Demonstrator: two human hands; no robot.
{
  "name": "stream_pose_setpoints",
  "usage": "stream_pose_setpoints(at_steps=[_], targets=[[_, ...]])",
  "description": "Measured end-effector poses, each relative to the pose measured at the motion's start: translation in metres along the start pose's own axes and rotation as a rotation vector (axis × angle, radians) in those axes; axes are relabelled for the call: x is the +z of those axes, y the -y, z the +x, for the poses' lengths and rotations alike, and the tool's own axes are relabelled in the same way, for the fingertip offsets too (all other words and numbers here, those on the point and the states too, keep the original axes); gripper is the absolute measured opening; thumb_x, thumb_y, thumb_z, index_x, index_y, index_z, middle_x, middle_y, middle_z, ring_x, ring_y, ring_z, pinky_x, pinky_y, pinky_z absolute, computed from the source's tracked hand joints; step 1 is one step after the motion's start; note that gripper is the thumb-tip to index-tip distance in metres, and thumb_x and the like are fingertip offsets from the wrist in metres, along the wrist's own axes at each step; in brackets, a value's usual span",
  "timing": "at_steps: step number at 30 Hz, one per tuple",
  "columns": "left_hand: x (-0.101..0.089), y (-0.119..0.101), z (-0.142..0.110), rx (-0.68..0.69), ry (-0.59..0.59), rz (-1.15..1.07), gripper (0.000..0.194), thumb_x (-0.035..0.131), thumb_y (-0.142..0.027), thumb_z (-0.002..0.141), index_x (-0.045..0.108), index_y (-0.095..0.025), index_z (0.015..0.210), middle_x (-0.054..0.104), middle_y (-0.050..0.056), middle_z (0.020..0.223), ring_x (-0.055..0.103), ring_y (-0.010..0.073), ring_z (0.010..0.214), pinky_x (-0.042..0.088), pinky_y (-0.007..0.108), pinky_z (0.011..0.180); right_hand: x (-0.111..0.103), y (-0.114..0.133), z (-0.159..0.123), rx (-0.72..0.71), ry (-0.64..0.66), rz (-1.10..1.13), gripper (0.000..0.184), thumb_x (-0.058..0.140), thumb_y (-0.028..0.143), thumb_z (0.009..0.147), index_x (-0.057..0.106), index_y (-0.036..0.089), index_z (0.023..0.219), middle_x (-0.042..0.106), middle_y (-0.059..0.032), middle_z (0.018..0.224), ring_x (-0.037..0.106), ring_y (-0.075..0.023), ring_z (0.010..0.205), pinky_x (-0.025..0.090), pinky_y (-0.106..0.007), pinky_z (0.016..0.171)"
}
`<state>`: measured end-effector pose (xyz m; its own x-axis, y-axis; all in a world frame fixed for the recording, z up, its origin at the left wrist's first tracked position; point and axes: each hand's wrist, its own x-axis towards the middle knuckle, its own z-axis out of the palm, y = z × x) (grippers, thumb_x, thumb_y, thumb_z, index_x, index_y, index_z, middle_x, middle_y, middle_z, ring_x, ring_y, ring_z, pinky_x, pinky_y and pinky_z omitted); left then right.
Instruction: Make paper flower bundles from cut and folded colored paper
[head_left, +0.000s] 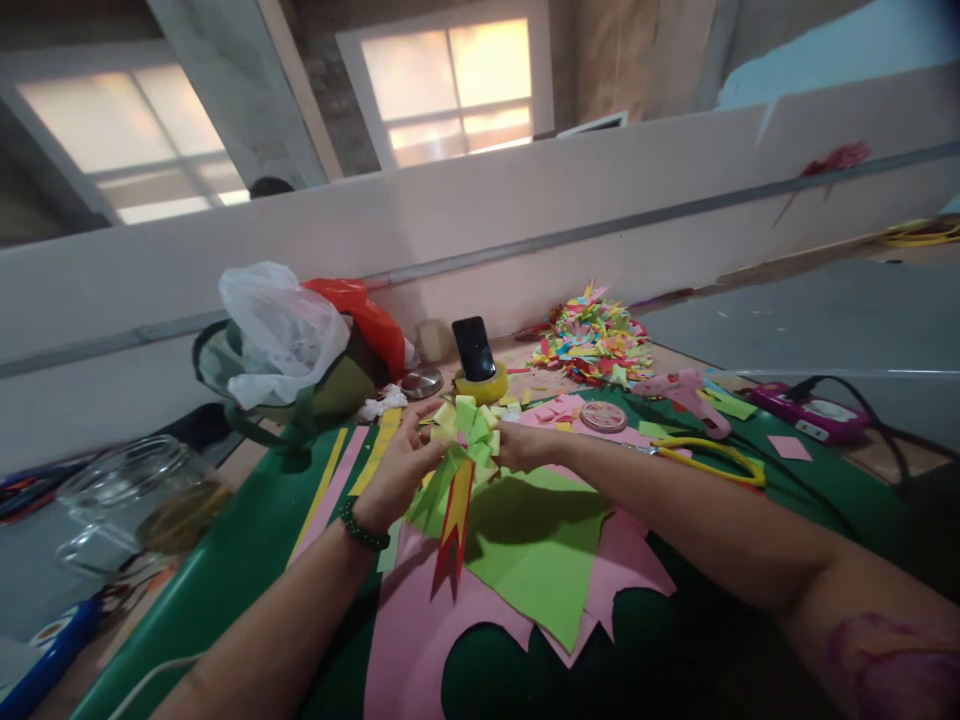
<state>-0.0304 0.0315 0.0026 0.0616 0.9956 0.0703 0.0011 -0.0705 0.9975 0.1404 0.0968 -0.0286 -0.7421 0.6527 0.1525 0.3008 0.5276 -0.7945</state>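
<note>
A paper rosette [466, 432] of light green and pale yellow folded loops is up in front of me, with red and yellow forked paper tails [454, 515] hanging from it. My left hand [405, 462] is closed on its left side, thumb towards the front. On its right side is my right hand [523, 447], closed on it, with the fingertips hidden behind the loops. Beneath them lie a light green paper sheet [536, 550] and pink paper [412, 630] with scalloped, cut edges.
A phone [474, 348] leans upright on a yellow tape roll [484, 384]. Rightward lie yellow-handled scissors [712, 455], a pink glue gun [686, 393], a purple power strip [814, 412] and a pile of paper scraps [596, 338]. A bag [345, 378] stands at left on the green table cover [225, 560].
</note>
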Motion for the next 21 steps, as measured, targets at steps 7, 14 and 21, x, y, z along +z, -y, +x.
stream_pose_setpoints(at_steps=[7,14,21], targets=[[-0.006,-0.001,0.007,0.011,-0.060,0.048,0.068,0.068,-0.024,0.056,0.049,-0.019,0.121,0.063,-0.005,0.078,0.060,0.0097,0.063,0.044,0.020,0.058,-0.062,-0.018,-0.011,0.202,-0.355,-0.347,0.033,0.054,0.005,0.071,0.070,0.016,0.097,0.072,-0.0093,0.091,0.063,-0.0200,0.080,0.049,-0.029,0.069],[0.002,0.007,0.003,-0.018,0.002,-0.046,0.075,0.075,-0.026,0.058,0.045,-0.021,0.126,0.061,-0.006,0.074,0.059,0.0092,0.061,0.043,0.019,0.056,-0.014,0.000,-0.010,-0.164,0.054,0.189,0.072,0.074,0.024,0.063,0.055,0.019,0.132,0.067,-0.0076,0.121,0.063,-0.0203,0.099,0.050,-0.032,0.088],[0.000,0.006,0.004,0.007,-0.053,-0.051,0.070,0.076,-0.027,0.057,0.049,-0.020,0.121,0.061,-0.006,0.072,0.060,0.0095,0.062,0.044,0.019,0.057,-0.002,0.004,0.000,-0.012,-0.108,-0.333,0.025,0.059,0.011,0.077,0.074,0.016,0.096,0.073,-0.0016,0.079,0.064,-0.0161,0.075,0.048,-0.024,0.069]])
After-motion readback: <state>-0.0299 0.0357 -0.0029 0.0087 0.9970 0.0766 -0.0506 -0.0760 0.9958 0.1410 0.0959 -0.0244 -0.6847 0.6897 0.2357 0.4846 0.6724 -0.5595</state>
